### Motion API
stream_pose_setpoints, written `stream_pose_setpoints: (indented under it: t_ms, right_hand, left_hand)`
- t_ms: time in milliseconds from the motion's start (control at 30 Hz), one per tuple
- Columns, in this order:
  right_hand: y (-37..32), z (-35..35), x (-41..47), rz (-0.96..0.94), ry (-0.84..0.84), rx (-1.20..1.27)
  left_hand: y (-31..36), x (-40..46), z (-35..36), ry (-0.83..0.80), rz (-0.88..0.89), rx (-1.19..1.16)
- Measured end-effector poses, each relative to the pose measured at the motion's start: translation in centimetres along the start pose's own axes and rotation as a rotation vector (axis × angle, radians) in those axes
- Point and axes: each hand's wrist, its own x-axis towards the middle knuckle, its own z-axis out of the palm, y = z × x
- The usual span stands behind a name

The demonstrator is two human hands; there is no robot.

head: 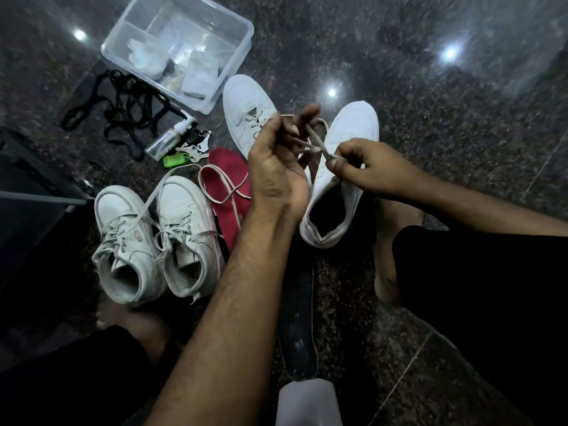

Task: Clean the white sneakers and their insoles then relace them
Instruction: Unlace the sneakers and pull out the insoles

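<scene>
**Lace held taut above the right-hand sneaker**

Start at your left: two high-top sneakers (pixel 153 241) stand side by side on the floor (pixel 430 118), toes away from you, loosely laced. Just beyond them lie a black lace (pixel 123 109), a spray bottle (pixel 167 136) and a clear tub (pixel 181 47) holding white cloths. A red insole (pixel 224 186) lies between the high-tops and your left forearm, with a pale loose lace (pixel 221 192) looped across it.

Next comes a low sneaker (pixel 246 112), partly laced, toe pointing away, behind your left hand (pixel 276 161). That hand is raised, fingers curled round a lace (pixel 316 146) — the strand runs between them, though exactly how it sits there is blurred.

The lace runs down and to the right into your right hand (pixel 365 170), which pinches it between thumb and fingertips, just above the eyelets of the second low sneaker (pixel 341 176). This shoe lies with its long axis away from you, toe leaning a little right, opening toward your knees, unlaced as far as can be seen.

So the right hand is the nearer one to the eyelets — the lace end sits almost on the shoe's upper, and the next threading looks to be a short push down and left from those fingertips, while the left hand keeps the slack up.

A dark insole (pixel 298 327) lies on the floor between your legs, heel toward you.
</scene>
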Motion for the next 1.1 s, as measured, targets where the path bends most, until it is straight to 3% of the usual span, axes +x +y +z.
stream_pose_setpoints:
  t_ms: [100, 200, 300, 467, 600, 767, 833, 933, 1000, 1100]
  right_hand:
    - [0.8, 0.0, 0.2, 0.117, 0.134, -0.111]
    - [1.6, -0.3, 0.1, 0.218, 0.188, -0.187]
    - [1.6, -0.2, -0.1, 0.171, 0.155, -0.195]
    - [-0.4, 0.2, 0.7, -0.115, 0.012, -0.025]
    - [-1.5, 1.0, 1.4, -0.060, -0.149, 0.295]
    - [-1.4, 0.6, 2.3, 0.111, 0.014, 0.571]
    - [-1.0, 1.0, 2.6, 0.216, 0.137, 0.520]
    - [-0.6, 1.1, 2.6, 0.345, 0.303, 0.427]
    - [-0.4, 0.4, 2.8, 0.448, 0.368, 0.536]
    - [-0.8, -1.0, 3.0, 0.572, 0.402, 0.879]
  left_hand:
    - [0.1, -0.1, 0.0, 0.109, 0.152, 0.119]
    - [0.0, 0.5, -1.2, 0.110, 0.442, 0.513]
    - [0.1, 0.5, -1.4, 0.059, 0.452, 0.649]
    - [0.3, 0.0, -0.9, -0.015, 0.408, 0.582]
    - [1.5, -0.9, 0.4, -0.039, 0.359, 0.433]
    - [1.9, 0.2, -1.4, 0.066, 0.147, -0.057]
    - [2.0, 0.5, -1.9, 0.112, 0.230, 0.103]
    - [1.8, 1.4, -2.8, 0.236, 0.559, 0.527]
    - [1.8, 2.0, -3.5, 0.341, 0.697, 0.701]
    - [1.8, 2.7, -4.5, 0.341, 0.454, 0.736]
